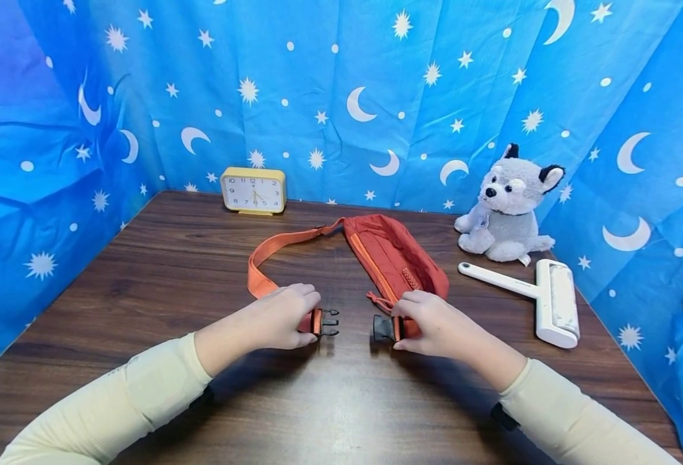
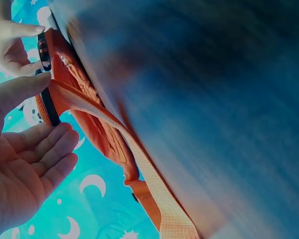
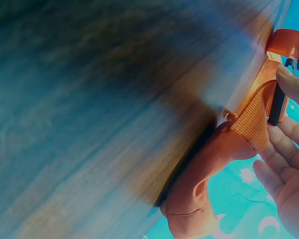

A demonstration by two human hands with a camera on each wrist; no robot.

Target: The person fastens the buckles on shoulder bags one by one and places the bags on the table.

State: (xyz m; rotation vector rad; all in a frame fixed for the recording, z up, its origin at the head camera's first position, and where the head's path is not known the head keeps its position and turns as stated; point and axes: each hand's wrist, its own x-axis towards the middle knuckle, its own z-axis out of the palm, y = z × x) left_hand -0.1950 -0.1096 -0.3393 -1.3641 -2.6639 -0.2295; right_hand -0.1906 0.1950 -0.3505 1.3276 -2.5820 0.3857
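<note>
A red waist bag (image 1: 396, 252) with an orange zipper lies on the table, its orange strap (image 1: 277, 245) looping round to the left. My left hand (image 1: 287, 316) pinches the black pronged buckle half (image 1: 328, 321) at the strap's end between thumb and fingers. Opposite it, my right hand (image 1: 428, 324) pinches the black socket buckle half (image 1: 383, 328) beside the bag. The two halves face each other with a short gap between them. In the left wrist view, the strap (image 2: 139, 149) runs down from the thumb. The right wrist view shows webbing (image 3: 254, 119) leading from the buckle to the bag.
A yellow clock (image 1: 254, 190) stands at the back left of the dark wooden table (image 1: 161, 258). At the right sit a grey plush dog (image 1: 506, 206) and, in front of it, a white lint roller (image 1: 553, 303). Blue cloth with moons and stars (image 1: 318, 84) hangs behind.
</note>
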